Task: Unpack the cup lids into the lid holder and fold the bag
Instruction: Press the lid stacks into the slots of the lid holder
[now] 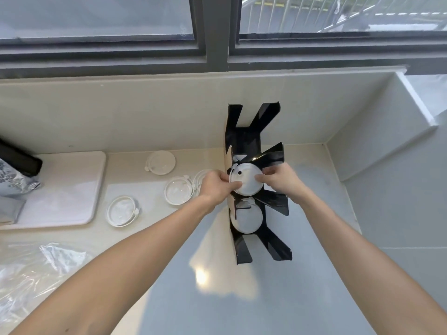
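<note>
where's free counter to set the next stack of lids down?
Free: the counter right of the lid holder, up to the corner wall, and the near stretch between the forearms. Crowded: left of the holder, four loose lids beside the white tray; the plastic bag covers the near-left corner.

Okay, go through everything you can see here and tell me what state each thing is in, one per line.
Left hand: gripping the white lid's left edge.
Right hand: gripping its right edge.
White lid: held at the holder's middle slot.
Lid holder: upright, a lid already in its lower slot.
Loose lids: lying flat on the counter.
Plastic bag: crumpled, unfolded.
</note>
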